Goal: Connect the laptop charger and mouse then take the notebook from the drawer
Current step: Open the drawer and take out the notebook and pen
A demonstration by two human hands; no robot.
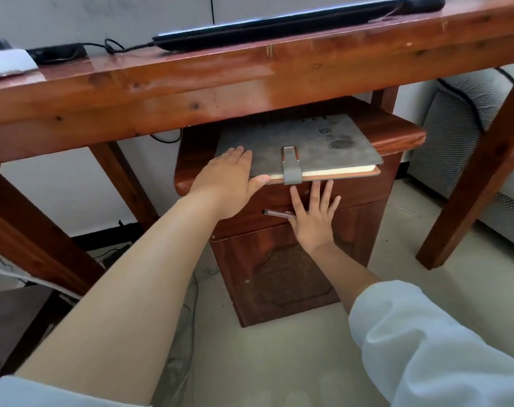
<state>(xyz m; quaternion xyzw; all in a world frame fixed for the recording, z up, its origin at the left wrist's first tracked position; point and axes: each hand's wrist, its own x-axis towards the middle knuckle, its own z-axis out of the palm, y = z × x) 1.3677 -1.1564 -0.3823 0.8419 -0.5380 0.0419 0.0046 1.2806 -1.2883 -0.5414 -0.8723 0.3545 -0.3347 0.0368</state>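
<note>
Reddish wood fills the scene: the desk [191, 80] runs across the far side, with the charger brick [57, 52] at its far left and a cable running right into the closed laptop [273, 29]; what looks like the mouse [423, 2] sits at the far right, its connection unclear. Charger looks done, so the step in hand is judged to be the last one, getting the notebook. Below the desk, the left hand [230, 179] lies flat, fingers together, on the near left corner of the grey notebook [305, 145], thumb hooked at its near edge, not clamped. That notebook rests on top of the small cabinet [279, 271], overhanging slightly. Right of it, the right hand [314, 217] is spread wide, palm pressed against the drawer front [358, 190], beside the handle [277, 213]. Next calls for closing fingers around the notebook and lifting it.
</note>
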